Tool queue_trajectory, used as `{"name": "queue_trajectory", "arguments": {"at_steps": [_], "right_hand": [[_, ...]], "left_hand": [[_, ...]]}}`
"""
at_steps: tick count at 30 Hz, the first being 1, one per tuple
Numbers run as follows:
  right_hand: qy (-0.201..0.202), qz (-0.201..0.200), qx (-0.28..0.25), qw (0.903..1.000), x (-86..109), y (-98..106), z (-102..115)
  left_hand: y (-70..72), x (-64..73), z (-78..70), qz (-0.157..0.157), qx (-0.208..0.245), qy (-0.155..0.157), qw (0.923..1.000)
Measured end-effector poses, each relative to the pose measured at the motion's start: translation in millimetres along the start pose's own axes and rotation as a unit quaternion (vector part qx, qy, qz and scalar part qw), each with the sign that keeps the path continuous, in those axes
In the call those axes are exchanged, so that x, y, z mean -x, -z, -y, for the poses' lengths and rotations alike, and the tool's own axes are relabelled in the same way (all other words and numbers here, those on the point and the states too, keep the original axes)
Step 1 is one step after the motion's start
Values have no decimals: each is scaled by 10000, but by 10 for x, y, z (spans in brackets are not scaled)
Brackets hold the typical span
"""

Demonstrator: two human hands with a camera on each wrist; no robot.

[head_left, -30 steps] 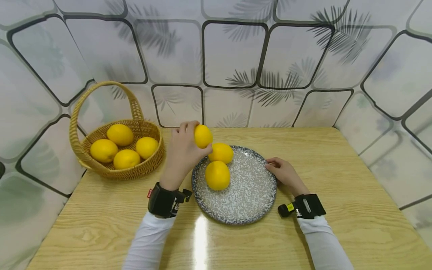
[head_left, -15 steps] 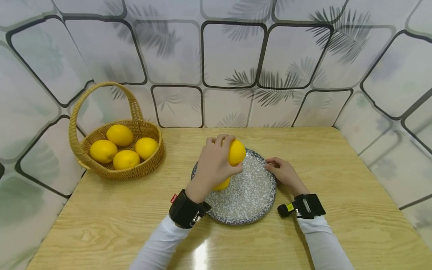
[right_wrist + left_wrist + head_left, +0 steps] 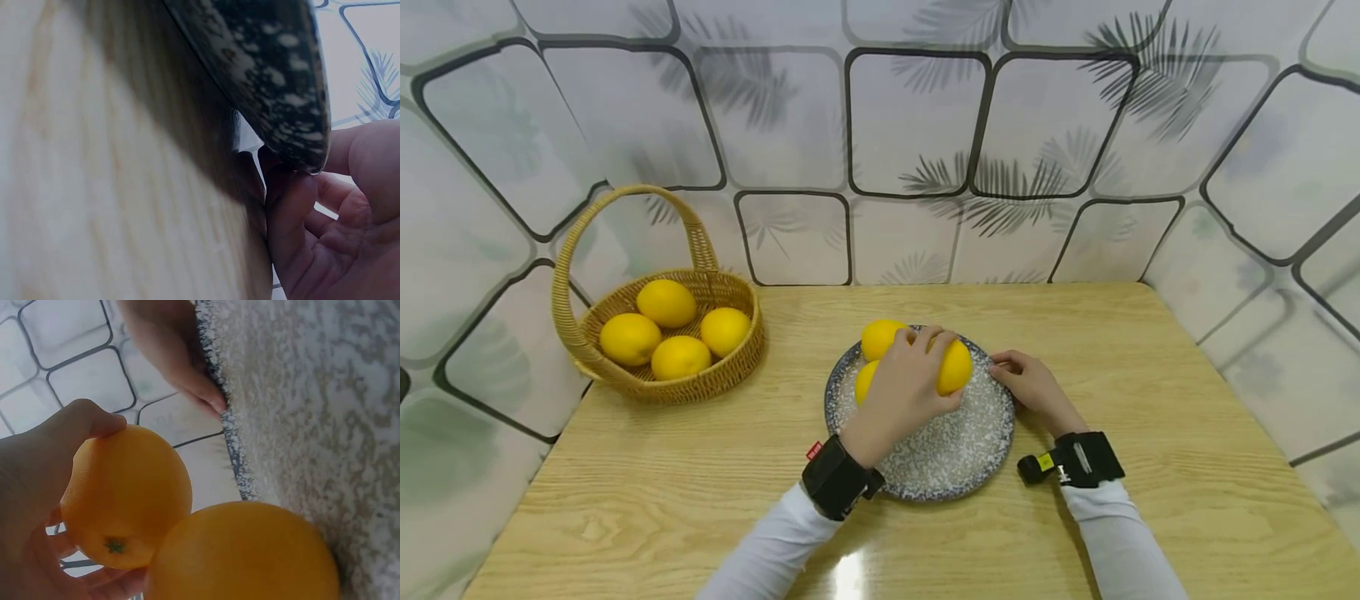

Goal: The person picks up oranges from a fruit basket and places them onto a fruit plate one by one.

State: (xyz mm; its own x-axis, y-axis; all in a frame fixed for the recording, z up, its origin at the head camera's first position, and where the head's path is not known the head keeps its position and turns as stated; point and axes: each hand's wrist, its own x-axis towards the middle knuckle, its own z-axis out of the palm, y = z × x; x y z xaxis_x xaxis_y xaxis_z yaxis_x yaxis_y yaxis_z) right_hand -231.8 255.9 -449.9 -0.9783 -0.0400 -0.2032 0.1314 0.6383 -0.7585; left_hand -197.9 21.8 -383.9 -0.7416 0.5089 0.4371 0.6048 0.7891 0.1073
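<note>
My left hand (image 3: 898, 396) grips an orange (image 3: 955, 368) over the speckled grey plate (image 3: 951, 467), thumb on the near side and fingers over the far side. In the left wrist view the held orange (image 3: 128, 494) shows its small green stem end. Another orange (image 3: 244, 562) looms close in front of it. On the plate's left part lie two oranges, a back orange (image 3: 880, 337) and a nearer orange (image 3: 863, 382) partly covered by my left hand. My right hand (image 3: 1036, 387) pinches the plate's right rim; in the right wrist view its fingertips (image 3: 297, 194) meet the rim's underside.
A wicker basket (image 3: 700, 390) with a tall handle stands at the left back of the wooden table (image 3: 647, 492), holding several oranges (image 3: 667, 302). Patterned wall covering (image 3: 917, 125) rises behind the table and along both sides.
My left hand has carried the orange rightward from the plate's back left edge and lowered it over the plate. My right hand stays at the rim.
</note>
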Motion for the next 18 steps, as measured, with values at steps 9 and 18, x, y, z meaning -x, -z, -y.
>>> {"name": "queue_trajectory", "arguments": {"at_steps": [9,18], "right_hand": [[-32,12,-63,10000,-6,-3,6],[70,-1,-71,9999,13,-3,-4]], "left_hand": [[-94,0,8,298,-281,-163,9990],[-135,28,38,507,-245,-179,9983]]}}
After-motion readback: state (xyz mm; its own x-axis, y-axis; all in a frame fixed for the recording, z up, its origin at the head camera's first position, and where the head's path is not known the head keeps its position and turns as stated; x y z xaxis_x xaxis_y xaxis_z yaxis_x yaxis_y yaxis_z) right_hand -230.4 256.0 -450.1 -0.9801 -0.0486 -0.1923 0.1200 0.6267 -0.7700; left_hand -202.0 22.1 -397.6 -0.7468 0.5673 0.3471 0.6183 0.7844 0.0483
